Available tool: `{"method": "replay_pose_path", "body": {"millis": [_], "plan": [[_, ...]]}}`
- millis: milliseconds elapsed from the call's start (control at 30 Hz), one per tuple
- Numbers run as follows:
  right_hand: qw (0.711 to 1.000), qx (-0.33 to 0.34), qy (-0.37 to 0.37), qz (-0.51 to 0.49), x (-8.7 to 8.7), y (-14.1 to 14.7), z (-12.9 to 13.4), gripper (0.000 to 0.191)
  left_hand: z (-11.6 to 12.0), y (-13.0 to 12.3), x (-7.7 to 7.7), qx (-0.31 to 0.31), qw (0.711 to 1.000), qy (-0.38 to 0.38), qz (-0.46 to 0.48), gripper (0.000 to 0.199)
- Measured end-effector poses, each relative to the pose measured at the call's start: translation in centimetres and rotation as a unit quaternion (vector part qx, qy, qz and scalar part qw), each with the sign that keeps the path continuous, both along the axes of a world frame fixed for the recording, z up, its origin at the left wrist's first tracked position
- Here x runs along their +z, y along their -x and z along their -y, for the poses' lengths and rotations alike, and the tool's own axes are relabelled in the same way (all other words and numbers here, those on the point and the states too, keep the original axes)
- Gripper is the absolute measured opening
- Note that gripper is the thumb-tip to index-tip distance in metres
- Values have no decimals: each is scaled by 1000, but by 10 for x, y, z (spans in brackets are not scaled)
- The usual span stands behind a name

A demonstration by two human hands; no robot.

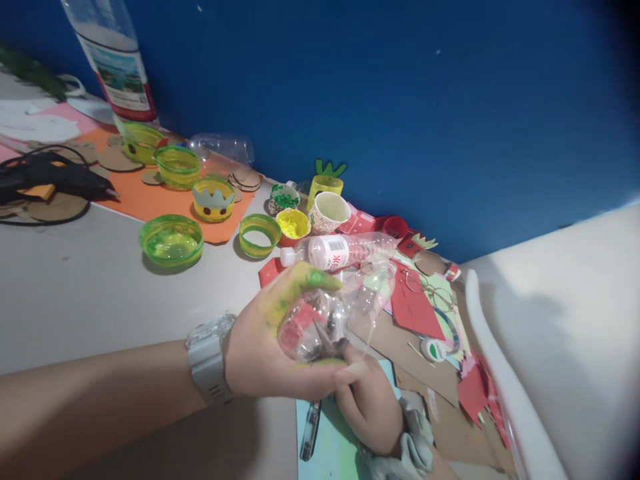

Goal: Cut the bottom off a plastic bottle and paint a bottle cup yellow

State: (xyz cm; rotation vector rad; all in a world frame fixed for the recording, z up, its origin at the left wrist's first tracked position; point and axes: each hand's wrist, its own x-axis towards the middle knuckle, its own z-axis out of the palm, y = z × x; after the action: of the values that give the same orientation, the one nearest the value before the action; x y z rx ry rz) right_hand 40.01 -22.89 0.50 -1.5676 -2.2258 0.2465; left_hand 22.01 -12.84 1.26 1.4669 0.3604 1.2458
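Holds a clear plastic piece [300,333] just in front of the red-lettered bottle [334,252] on the tabletop [225,293], gripping with the curled fingers of the left hand [263,350]. Has the right hand [370,397] below the piece, near what looks like a blade [327,340]; cannot tell whether pinching it, with fingers partly hidden. Has eyeglasses [440,297] right of the red-lettered bottle.

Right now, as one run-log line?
left hand: holding clear plastic piece | right hand: close by, grip partly hidden | nearby: labelled bottle lying down
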Motion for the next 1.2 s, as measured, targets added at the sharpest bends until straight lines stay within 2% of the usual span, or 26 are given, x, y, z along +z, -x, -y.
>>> {"method": "replay_pose_path", "body": {"millis": [167,267,567,667,867,1200], "plan": [[1000,-3,-23,3,1,0,1,17,1,3,19,18,994,69,-77,52],[1000,-6,-18,3,2,0,0,16,2,3,24,6,991,82,-105,45],[1000,-16,-6,11,1,0,-2,17,0,4,29,-21,992,65,-102,36],[1000,-9,-4,6,0,0,-2,18,1,4,29,-9,990,80,-117,38],[999,-1,-26,26,1,0,-3,22,2,5,29,-35,990,95,-96,36],[1000,-2,-18,1,3,2,-3,18,7,4,29,-5,987,116,-112,37]]}}
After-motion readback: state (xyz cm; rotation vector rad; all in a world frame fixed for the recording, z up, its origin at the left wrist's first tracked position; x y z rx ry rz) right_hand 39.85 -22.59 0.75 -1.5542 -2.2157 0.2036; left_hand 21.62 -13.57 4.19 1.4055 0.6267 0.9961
